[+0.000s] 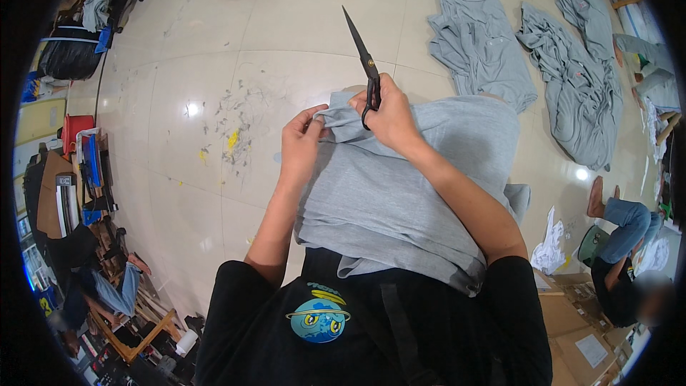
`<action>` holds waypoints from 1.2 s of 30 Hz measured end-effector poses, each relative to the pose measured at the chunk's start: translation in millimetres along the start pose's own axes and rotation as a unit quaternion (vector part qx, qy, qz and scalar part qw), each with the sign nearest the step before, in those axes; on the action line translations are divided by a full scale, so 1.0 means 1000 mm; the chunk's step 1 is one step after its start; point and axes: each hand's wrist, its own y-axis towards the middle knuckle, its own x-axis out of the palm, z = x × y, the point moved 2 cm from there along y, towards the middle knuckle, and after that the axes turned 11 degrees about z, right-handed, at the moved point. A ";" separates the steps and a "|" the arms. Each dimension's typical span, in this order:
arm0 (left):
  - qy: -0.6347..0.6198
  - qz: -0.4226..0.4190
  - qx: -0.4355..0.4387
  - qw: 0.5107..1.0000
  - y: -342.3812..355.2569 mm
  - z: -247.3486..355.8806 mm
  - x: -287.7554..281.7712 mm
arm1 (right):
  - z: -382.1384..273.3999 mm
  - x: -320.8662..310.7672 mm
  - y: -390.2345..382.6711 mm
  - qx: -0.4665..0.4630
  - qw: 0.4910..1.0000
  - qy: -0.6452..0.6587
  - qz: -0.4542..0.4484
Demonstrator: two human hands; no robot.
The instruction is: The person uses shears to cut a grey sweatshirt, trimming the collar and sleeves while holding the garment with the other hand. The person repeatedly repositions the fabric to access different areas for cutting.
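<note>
A grey garment lies draped across my lap, its folds stacked toward my waist. My left hand pinches the garment's far left edge between thumb and fingers. In my right hand is a pair of black scissors, held by the handles. The blades look closed and point up and away from me, clear of the fabric. Fingers of the right hand also reach to the cloth edge, close beside the left hand. Whether they grip it is hard to make out.
Thread scraps, grey and yellow, litter the tiled floor at left. Grey garments lie in piles at the far side and right. A person in jeans sits at right by cardboard boxes. Clutter and a wooden frame line the left.
</note>
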 end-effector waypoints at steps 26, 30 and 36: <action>0.160 0.001 0.159 0.974 -0.021 0.051 -0.066 | 0.019 -0.078 0.022 -0.083 0.935 -0.191 -0.288; 0.303 0.051 0.189 0.933 -0.034 0.049 -0.098 | 0.030 -0.190 0.008 -0.151 0.908 -0.311 -0.236; 0.311 0.053 0.121 0.941 -0.050 0.030 -0.124 | 0.014 -0.330 -0.077 -0.031 0.913 -0.404 -0.041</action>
